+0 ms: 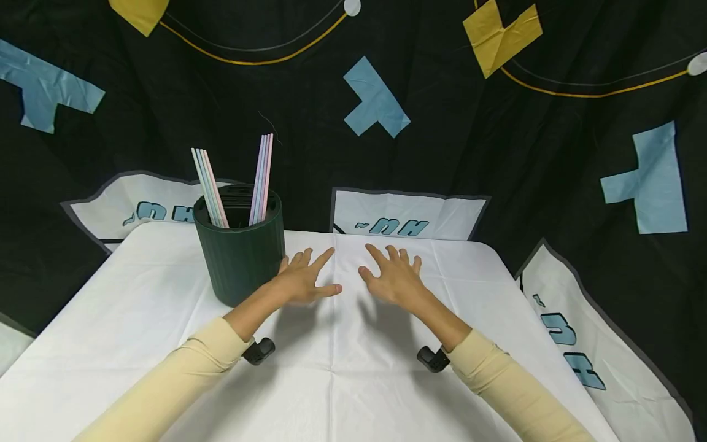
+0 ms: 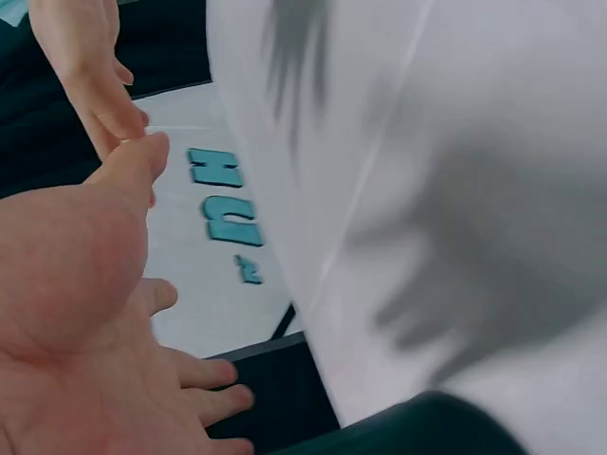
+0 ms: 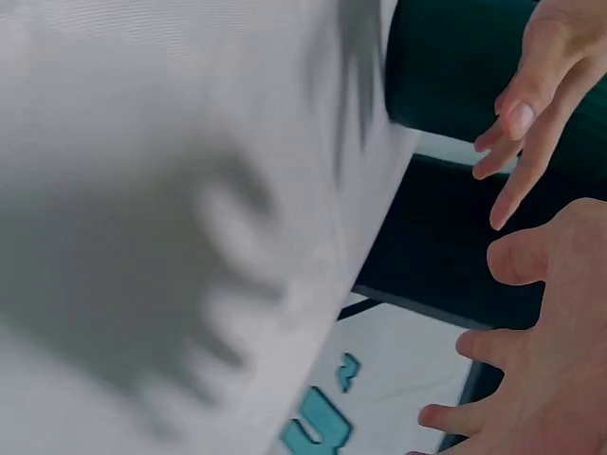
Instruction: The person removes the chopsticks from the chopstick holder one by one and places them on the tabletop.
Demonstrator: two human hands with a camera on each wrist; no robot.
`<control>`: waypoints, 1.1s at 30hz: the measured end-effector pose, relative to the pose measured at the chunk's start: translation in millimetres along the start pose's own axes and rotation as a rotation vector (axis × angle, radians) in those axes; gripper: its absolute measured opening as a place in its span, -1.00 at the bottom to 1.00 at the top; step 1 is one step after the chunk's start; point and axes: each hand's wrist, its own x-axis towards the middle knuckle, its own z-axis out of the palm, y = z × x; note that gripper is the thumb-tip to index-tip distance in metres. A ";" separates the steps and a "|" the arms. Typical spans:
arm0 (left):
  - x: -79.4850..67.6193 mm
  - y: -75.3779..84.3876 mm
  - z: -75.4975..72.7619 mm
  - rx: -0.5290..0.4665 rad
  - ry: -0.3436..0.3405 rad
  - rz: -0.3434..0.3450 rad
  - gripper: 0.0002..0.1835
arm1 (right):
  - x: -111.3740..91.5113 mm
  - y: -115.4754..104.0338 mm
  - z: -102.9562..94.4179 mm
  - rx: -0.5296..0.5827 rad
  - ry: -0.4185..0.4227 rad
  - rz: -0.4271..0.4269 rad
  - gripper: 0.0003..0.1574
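Observation:
Both hands hover over a white-covered table, fingers spread, holding nothing. The left hand (image 1: 301,279) is beside a dark green ribbed holder (image 1: 240,264), its fingers overlapping the holder's right edge in the head view; whether they touch cannot be told. Two bundles of thin pastel sticks, a left bundle (image 1: 210,187) and a right bundle (image 1: 261,178), stand upright in slots of the holder's black top. The right hand (image 1: 394,279) is right of the left hand, apart from it, casting a shadow on the cloth. In the left wrist view, the holder's rim (image 2: 427,427) shows at the bottom.
The white tablecloth (image 1: 331,393) spreads under both hands. Behind the table hangs a black cloth (image 1: 309,110) with blue and yellow patches and white lettered panels (image 1: 409,215). A black wrist device (image 1: 259,351) sits under the left sleeve, another device (image 1: 433,359) under the right.

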 end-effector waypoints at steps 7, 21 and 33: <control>-21.8 -1.4 -37.8 -0.019 -0.061 0.045 -0.17 | 0.1 -20.1 -26.9 -0.026 -0.025 -0.059 -0.21; -82.0 -25.7 -122.1 -0.117 0.058 0.065 -0.37 | 19.3 -68.8 -73.4 0.086 -0.020 -0.203 -0.23; -119.0 -72.9 -169.4 -0.164 0.228 -0.124 -0.31 | 40.6 -106.0 -80.8 0.284 -0.009 -0.255 -0.30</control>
